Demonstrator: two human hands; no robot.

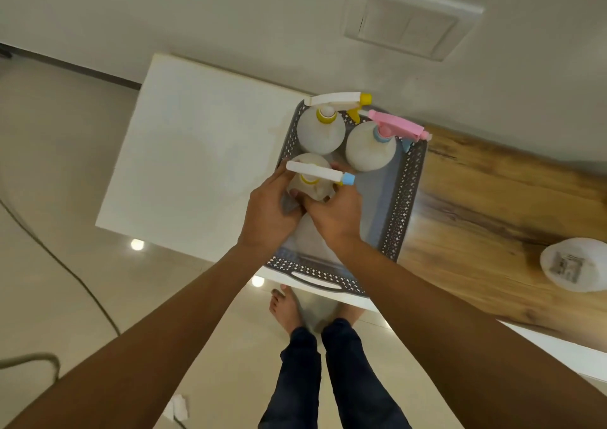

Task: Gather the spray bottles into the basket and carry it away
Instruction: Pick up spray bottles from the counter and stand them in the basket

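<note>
A grey perforated basket (407,185) sits on the white table top (197,152), its handle end toward me. Two white spray bottles stand at its far end: one with a white and yellow trigger head (320,129), one with a pink trigger head (369,147). A third bottle with a white head and blue nozzle (312,174) is upright over the basket's near-left part. My left hand (269,211) and my right hand (335,215) both grip its body from the near side.
A wooden counter (492,205) adjoins the table on the right, with a white round object (574,266) near its right edge. A wall switch plate (410,17) lies beyond. My bare feet (285,307) stand on the tiled floor; a cable (82,284) runs at left.
</note>
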